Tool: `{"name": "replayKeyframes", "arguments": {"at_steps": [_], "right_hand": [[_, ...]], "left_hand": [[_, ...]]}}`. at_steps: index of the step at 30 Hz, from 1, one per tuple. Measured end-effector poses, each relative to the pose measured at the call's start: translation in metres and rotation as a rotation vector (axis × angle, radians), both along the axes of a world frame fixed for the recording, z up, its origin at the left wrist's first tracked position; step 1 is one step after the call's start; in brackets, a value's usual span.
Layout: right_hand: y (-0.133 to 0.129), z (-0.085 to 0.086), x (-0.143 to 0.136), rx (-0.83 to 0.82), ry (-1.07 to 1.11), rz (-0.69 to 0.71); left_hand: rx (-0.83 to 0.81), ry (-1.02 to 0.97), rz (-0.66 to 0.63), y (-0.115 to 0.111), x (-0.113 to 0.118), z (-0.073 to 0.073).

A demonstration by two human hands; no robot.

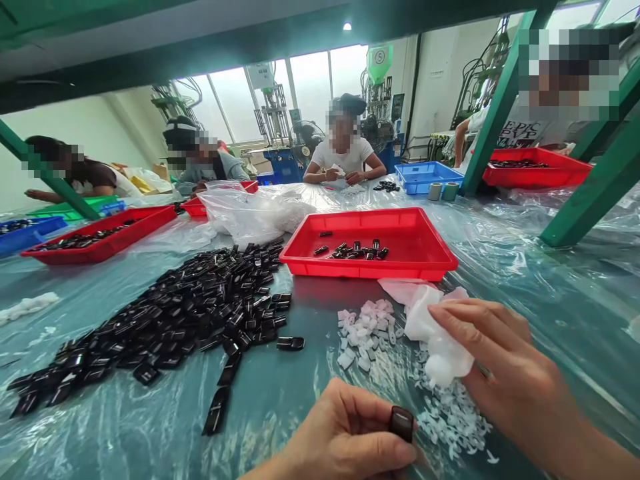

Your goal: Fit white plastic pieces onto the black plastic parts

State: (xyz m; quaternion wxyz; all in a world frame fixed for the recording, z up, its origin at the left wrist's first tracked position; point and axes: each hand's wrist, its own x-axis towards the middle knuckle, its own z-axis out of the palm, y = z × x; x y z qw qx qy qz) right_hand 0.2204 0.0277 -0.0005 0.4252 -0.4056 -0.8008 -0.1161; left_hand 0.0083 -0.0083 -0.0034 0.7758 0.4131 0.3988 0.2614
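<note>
Between the thumb and fingers of my left hand (350, 433) is a small glossy black plastic piece (401, 423). My right hand (515, 367) is closed on a crumpled white cloth (435, 333), bunched above the table. Under and beside the cloth lie small white plastic bits (455, 417) in a loose scatter. A heap of larger translucent white pieces (365, 330) sits just left of it. Across the left of the table spreads a big pile of similar black pieces (185, 313), with a single black piece (291, 343) apart at its right edge.
Beyond my hands stands a red tray (370, 267) with several black pieces inside. Clear plastic sheeting (560, 300) covers the green table. Green metal posts (595, 180) rise at the right. Co-workers (345, 147) sit around the far side, near a blue tray (425, 180) and other red trays (90, 237).
</note>
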Motion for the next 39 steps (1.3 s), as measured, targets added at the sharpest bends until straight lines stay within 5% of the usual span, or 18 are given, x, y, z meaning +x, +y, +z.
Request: {"name": "replayKeyframes", "arguments": {"at_steps": [12,39], "right_hand": [[-0.017,0.004,-0.013,0.057,-0.079,0.094],[-0.02,0.001,-0.008,0.021,-0.102,0.182]], "left_hand": [[-0.004,0.034,-0.167,0.0,0.001,0.007],[-0.06,0.054,-0.15,-0.002,-0.002,0.004]]}}
